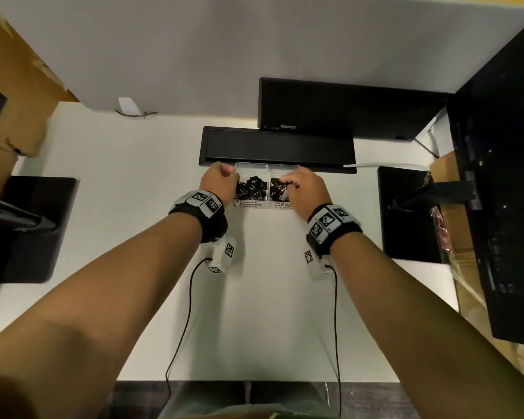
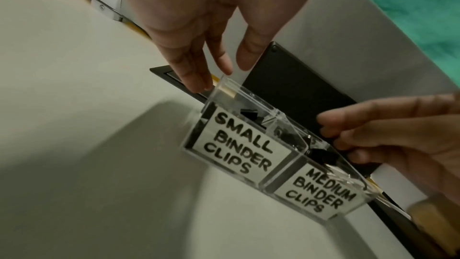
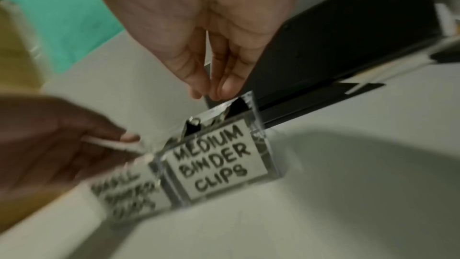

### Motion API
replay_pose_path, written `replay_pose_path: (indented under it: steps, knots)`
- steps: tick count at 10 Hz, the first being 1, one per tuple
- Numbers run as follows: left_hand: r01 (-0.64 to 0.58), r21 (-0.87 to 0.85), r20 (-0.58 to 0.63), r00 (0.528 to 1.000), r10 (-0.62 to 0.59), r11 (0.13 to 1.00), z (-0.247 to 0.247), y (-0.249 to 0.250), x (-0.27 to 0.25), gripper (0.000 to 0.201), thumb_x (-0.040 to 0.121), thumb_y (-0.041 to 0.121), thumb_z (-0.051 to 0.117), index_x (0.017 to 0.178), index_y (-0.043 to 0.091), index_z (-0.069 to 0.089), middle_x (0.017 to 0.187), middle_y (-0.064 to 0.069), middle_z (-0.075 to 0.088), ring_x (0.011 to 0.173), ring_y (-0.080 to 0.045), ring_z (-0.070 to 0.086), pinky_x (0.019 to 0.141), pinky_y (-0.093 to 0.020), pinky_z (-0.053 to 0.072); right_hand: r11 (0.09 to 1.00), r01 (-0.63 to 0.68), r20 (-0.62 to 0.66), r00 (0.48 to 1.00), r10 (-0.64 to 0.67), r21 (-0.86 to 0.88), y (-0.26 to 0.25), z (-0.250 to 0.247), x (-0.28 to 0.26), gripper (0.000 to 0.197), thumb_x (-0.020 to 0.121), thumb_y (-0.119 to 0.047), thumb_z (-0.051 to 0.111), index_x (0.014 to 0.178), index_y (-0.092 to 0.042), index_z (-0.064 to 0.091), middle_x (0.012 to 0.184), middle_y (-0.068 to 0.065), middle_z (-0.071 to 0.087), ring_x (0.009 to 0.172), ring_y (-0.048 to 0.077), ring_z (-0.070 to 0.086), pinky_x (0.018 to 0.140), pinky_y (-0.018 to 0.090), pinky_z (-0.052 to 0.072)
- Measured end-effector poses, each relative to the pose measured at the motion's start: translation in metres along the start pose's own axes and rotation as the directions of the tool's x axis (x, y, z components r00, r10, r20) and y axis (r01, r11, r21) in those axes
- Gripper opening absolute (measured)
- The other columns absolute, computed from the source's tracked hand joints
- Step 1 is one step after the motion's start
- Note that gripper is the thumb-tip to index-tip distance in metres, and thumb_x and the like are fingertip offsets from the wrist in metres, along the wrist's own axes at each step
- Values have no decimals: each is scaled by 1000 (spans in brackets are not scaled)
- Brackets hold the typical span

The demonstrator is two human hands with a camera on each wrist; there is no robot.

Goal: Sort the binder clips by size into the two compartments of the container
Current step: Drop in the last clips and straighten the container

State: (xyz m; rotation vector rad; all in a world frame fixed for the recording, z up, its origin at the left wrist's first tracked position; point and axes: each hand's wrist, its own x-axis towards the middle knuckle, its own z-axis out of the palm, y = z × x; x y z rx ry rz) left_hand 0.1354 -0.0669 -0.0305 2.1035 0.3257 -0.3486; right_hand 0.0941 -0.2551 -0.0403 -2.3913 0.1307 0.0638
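A clear two-compartment container stands on the white desk, labelled "SMALL BINDER CLIPS" on the left and "MEDIUM BINDER CLIPS" on the right. Black clips fill the small compartment and the medium one. My left hand hovers at the container's far left corner with relaxed fingers by the clear upright back edge, holding nothing visible. My right hand is over the medium compartment, fingertips close together just above its far rim; I see no clip between them.
A black recessed desk panel lies right behind the container, with a black box beyond. Black monitor bases stand at left and right. Cardboard boxes line the left side. Bare desk stretches toward me.
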Motion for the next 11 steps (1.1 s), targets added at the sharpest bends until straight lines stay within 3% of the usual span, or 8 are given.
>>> replay_pose_path:
  steps: [1,3,4,5,6,8,9,11]
  knots:
    - [51,-34,1,999,-51,998,-2,9,7,13,94,20,50,103,12,54,97,0,56,89,-16,51,84,-27,41,973,-150,-198,963,184,178,10,-16,8,27,91,-4,46,100,-11,70,102,-3,56,87,10,55,75,13,43]
    - [232,-209,106,971,-213,950,6,-16,50,42,72,36,50,103,11,61,105,-17,68,102,-34,64,99,-46,48,843,-490,136,871,471,220,21,-18,32,42,98,-39,34,69,-16,54,77,3,55,82,23,51,79,34,40]
    - [204,-341,111,978,-176,918,-7,10,27,14,86,17,45,77,17,57,81,-3,71,78,-23,56,78,-36,48,755,-497,162,864,477,428,17,-18,35,42,98,-43,34,103,-14,64,101,4,67,90,19,55,92,42,48]
    - [133,-415,48,991,-124,900,-11,17,18,18,92,13,43,103,13,57,95,-1,73,86,-15,59,80,-31,50,720,-410,101,896,432,560,14,-24,29,38,99,-32,34,129,-16,53,122,0,65,103,14,56,93,33,47]
    - [90,-398,-30,993,-111,913,-12,9,16,23,89,9,50,109,12,61,92,-1,70,88,-14,62,88,-33,52,755,-325,23,925,380,570,13,-27,18,33,97,-30,36,120,-21,59,110,-3,70,106,12,57,94,31,45]
    - [-13,-172,-15,1000,10,985,0,-18,4,26,82,0,66,103,15,62,98,0,55,88,-14,55,69,-18,47,922,-212,-72,966,248,324,27,-8,-12,17,81,-15,70,97,-17,67,102,-2,57,95,13,54,84,20,45]
    - [-12,-113,-43,999,7,994,2,-26,-1,27,83,14,69,107,16,59,100,1,54,89,-15,55,77,-28,48,969,-187,-100,974,204,160,29,-4,-20,18,83,-24,67,100,-20,63,107,0,49,106,20,49,93,32,45]
    - [21,-134,-98,995,-34,991,-19,-25,-25,25,89,25,60,112,17,53,97,2,58,83,-16,56,62,-19,39,978,-95,-179,975,129,187,2,-40,-8,16,87,-28,62,101,-21,62,102,-1,54,101,18,51,92,36,47]
